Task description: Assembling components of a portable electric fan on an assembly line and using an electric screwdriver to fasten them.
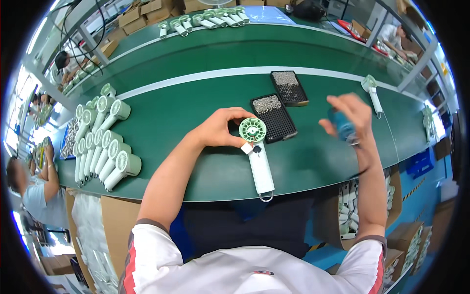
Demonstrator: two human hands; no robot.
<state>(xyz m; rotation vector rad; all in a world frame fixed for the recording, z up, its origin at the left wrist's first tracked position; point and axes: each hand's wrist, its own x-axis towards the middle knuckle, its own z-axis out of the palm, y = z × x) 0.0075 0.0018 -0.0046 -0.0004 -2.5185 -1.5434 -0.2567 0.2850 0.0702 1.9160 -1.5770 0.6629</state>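
Near the front edge of the green table [191,98], a white handheld fan [261,169] lies with its round, pale green head farther away and its handle pointing toward the person, a wire loop at the handle's end. The left hand [219,129] grips the fan head from the side, fingers curled around its far rim and thumb on the near side, where a small white piece [246,148] shows. Right of the fan, the right hand [355,117], blurred, is raised with its fingers wrapped around a blue tool [344,128], apart from the fan. Just beyond the fan head sits a black tray [279,125] of small metal pieces, with a second tray [297,97] behind it. Farther out, more fans [113,147] stand clustered at the left, a single fan [374,95] lies at the right, and a cardboard box [327,215] stands below the table's front edge.
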